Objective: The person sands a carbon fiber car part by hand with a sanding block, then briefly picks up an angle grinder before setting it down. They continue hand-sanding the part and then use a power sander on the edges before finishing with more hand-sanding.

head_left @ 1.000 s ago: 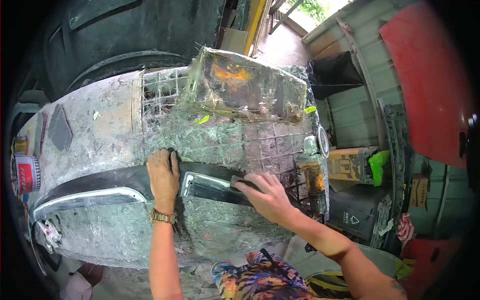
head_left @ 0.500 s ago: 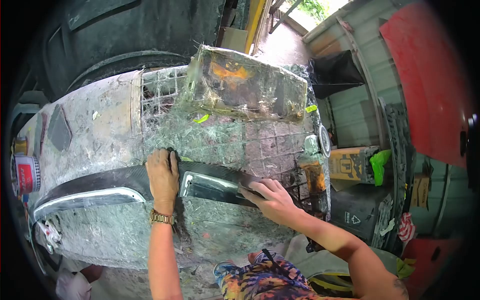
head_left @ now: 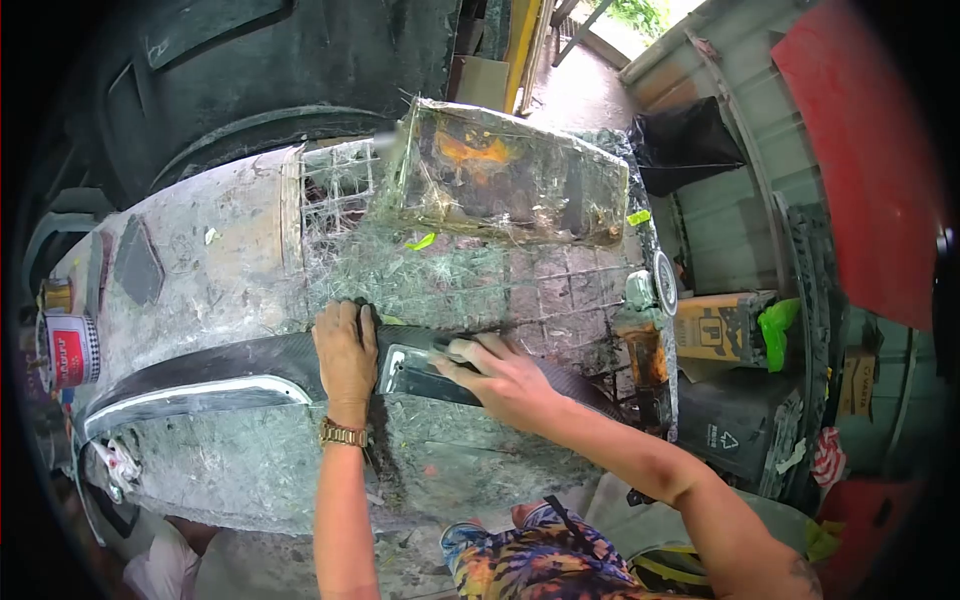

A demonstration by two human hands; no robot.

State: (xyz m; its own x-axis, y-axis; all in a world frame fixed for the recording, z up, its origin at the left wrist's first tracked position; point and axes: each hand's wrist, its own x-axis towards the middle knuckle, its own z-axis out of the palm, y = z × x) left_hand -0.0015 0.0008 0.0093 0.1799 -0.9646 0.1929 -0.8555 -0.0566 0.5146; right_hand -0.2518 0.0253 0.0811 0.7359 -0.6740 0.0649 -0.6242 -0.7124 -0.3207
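A long, curved black car trim panel (head_left: 200, 367) with a carbon-fibre weave lies across the bench. White, dusty-looking bands edge its recesses. My left hand (head_left: 345, 362) is closed over the panel's middle, fingers over the far edge, a gold-coloured watch (head_left: 343, 434) at the wrist. To its right, my right hand (head_left: 500, 378) presses bent fingers on the panel beside the dark recess (head_left: 430, 382). Under those fingers is a small thin grey piece that looks like sandpaper, mostly hidden by them.
The worn, fibre-littered bench (head_left: 240, 470) carries a rough box-shaped mould (head_left: 515, 175) at the back. A paint tin (head_left: 68, 350) stands at the left, a brown-stained container (head_left: 645, 355) at the right. Beyond are cardboard boxes (head_left: 705, 330) and a red panel (head_left: 850, 150).
My right hand has slid left along the panel, closer to my left hand, uncovering the panel's right end. My left hand keeps its grip. The whole view has shifted slightly.
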